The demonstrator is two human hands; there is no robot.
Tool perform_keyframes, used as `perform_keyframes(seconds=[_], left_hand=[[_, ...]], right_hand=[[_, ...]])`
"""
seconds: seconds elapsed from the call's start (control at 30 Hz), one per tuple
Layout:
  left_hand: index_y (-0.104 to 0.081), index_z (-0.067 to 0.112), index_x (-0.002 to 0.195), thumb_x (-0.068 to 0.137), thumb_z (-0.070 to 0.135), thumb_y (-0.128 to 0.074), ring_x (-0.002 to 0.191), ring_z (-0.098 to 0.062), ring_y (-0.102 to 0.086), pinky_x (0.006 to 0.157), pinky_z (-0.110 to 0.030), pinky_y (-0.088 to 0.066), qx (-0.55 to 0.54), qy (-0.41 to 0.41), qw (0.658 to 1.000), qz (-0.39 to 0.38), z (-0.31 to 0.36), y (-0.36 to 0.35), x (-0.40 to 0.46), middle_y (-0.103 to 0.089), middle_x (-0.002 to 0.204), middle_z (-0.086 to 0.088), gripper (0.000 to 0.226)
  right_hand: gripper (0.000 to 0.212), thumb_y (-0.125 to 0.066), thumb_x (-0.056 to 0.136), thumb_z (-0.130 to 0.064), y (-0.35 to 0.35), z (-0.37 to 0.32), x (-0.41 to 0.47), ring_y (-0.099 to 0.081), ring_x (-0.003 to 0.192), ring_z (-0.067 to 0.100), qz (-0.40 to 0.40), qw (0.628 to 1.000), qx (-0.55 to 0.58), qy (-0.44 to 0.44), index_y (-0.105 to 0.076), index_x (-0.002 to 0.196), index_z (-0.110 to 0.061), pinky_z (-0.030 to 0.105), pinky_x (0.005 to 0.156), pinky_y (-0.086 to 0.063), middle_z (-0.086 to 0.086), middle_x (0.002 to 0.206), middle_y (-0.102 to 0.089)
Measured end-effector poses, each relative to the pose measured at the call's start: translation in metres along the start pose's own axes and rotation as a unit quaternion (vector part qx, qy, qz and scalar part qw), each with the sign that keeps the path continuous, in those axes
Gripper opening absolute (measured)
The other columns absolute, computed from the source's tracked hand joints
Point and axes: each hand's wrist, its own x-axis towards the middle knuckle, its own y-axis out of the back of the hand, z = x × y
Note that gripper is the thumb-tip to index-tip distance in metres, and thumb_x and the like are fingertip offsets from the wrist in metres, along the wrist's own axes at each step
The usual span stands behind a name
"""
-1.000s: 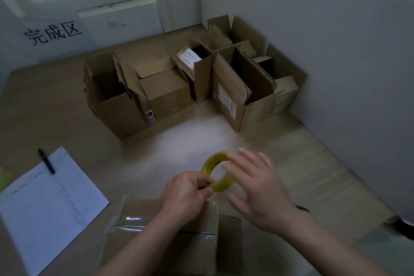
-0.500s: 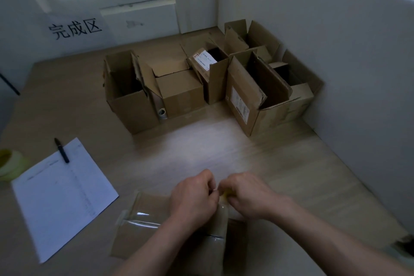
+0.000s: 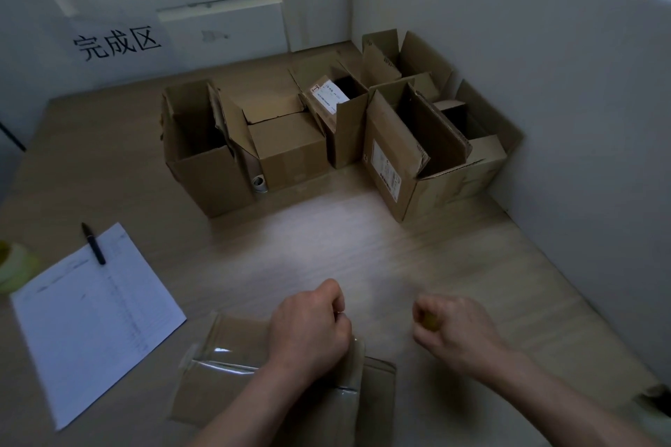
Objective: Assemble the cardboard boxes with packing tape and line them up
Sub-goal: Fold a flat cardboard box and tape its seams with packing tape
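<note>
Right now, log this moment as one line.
left hand: pinching tape end over box | right hand: gripping yellow tape roll, apart from left | open boxes: at back

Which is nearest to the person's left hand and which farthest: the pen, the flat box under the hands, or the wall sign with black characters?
From the left hand, in the head view:
1. Flat box, right under the hand, near edge of the table.
2. Pen, to the left, lying on the paper sheet.
3. Wall sign, far back on the left.
</note>
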Motion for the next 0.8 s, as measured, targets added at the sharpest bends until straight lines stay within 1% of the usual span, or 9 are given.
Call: perform_keyframes(seconds=[0.17, 0.23, 0.3, 0.33, 0.4, 0.47, 0.63, 0.73, 0.8], left_hand=[[-0.044, 0.029, 0.077, 0.073, 0.032, -0.052, 0.074, -0.023, -0.059, 0.062, -0.035, -0.048, -0.002, -0.005, 1.0, 0.01, -0.001, -0.001, -0.001, -0.063, 0.072, 0.005, 0.009], [-0.044, 0.029, 0.077, 0.073, 0.032, -0.052, 0.073, -0.023, -0.059, 0.061, -0.035, -0.048, -0.002, -0.007, 1.0, 0.013, -0.001, -0.002, -0.001, -0.063, 0.072, 0.005, 0.009], [-0.044, 0.029, 0.077, 0.072, 0.032, -0.051, 0.074, -0.023, -0.059, 0.061, -0.035, -0.047, -0.002, -0.008, 1.0, 0.017, -0.002, -0.003, -0.001, -0.063, 0.073, 0.005, 0.009], [-0.044, 0.029, 0.077, 0.072, 0.033, -0.051, 0.074, -0.024, -0.059, 0.061, -0.035, -0.048, -0.002, -0.01, 1.0, 0.018, -0.002, -0.003, -0.002, -0.064, 0.073, 0.005, 0.009], [-0.044, 0.03, 0.079, 0.073, 0.033, -0.05, 0.075, -0.023, -0.06, 0.062, -0.036, -0.048, -0.001, -0.017, 1.0, 0.019, -0.002, -0.003, -0.002, -0.064, 0.074, 0.005, 0.009], [-0.046, 0.03, 0.083, 0.076, 0.032, -0.05, 0.076, -0.022, -0.06, 0.062, -0.034, -0.047, 0.003, -0.021, 1.0, 0.023, -0.002, -0.003, -0.003, -0.065, 0.077, 0.005, 0.008], [-0.048, 0.031, 0.089, 0.077, 0.031, -0.048, 0.077, -0.022, -0.06, 0.063, -0.035, -0.046, -0.005, -0.03, 0.999, 0.035, -0.003, -0.005, -0.004, -0.065, 0.079, 0.005, 0.011], [-0.048, 0.03, 0.092, 0.077, 0.032, -0.043, 0.077, -0.023, -0.059, 0.064, -0.036, -0.046, -0.012, -0.023, 0.999, 0.046, -0.003, -0.005, -0.004, -0.064, 0.078, 0.005, 0.015], [-0.049, 0.029, 0.092, 0.076, 0.032, -0.039, 0.075, -0.025, -0.059, 0.064, -0.038, -0.046, -0.026, -0.024, 0.998, 0.058, -0.002, -0.006, -0.005, -0.064, 0.076, 0.003, 0.019]], right_hand=[[0.014, -0.054, 0.069, -0.045, 0.002, 0.005, -0.018, -0.063, 0.073, 0.02, 0.014, 0.998, 0.006, -0.057, -0.05, 0.075, -0.033, 0.03, 0.057, -0.039, -0.012, 0.072, -0.062], [0.024, -0.056, 0.071, -0.043, 0.003, 0.002, -0.024, -0.066, 0.085, 0.022, 0.013, 0.999, -0.012, -0.047, -0.058, 0.094, -0.037, 0.03, 0.062, -0.04, -0.012, 0.086, -0.068], [0.054, -0.059, 0.073, -0.038, 0.001, 0.001, -0.027, -0.066, 0.096, 0.023, -0.004, 0.998, -0.042, -0.036, -0.051, 0.126, -0.043, 0.03, 0.07, -0.045, -0.012, 0.106, -0.07], [0.063, -0.062, 0.071, -0.036, -0.001, 0.002, -0.029, -0.067, 0.093, 0.022, 0.006, 0.997, -0.072, -0.022, -0.048, 0.132, -0.042, 0.029, 0.069, -0.048, -0.01, 0.106, -0.071], [0.065, -0.068, 0.06, -0.034, -0.01, 0.007, -0.033, -0.067, 0.071, 0.021, 0.025, 0.993, -0.111, -0.003, -0.056, 0.124, -0.037, 0.028, 0.057, -0.048, -0.004, 0.083, -0.071], [0.058, -0.072, 0.055, -0.031, -0.027, 0.016, -0.039, -0.059, 0.062, 0.02, 0.043, 0.991, -0.129, 0.005, -0.059, 0.112, -0.035, 0.029, 0.054, -0.047, -0.004, 0.069, -0.064], [0.051, -0.081, 0.051, -0.032, -0.058, 0.019, -0.05, -0.052, 0.073, 0.026, 0.045, 0.983, -0.176, -0.021, -0.067, 0.1, -0.032, 0.038, 0.066, -0.046, -0.003, 0.077, -0.058], [0.051, -0.077, 0.056, -0.035, -0.051, -0.007, -0.046, -0.051, 0.074, 0.029, 0.13, 0.98, -0.136, -0.069, -0.07, 0.105, -0.029, 0.04, 0.067, -0.045, 0.003, 0.081, -0.053], [0.04, -0.067, 0.07, -0.04, -0.042, -0.034, -0.046, -0.051, 0.074, 0.026, 0.196, 0.975, -0.08, -0.072, -0.068, 0.109, -0.028, 0.037, 0.065, -0.045, 0.002, 0.084, -0.054]])
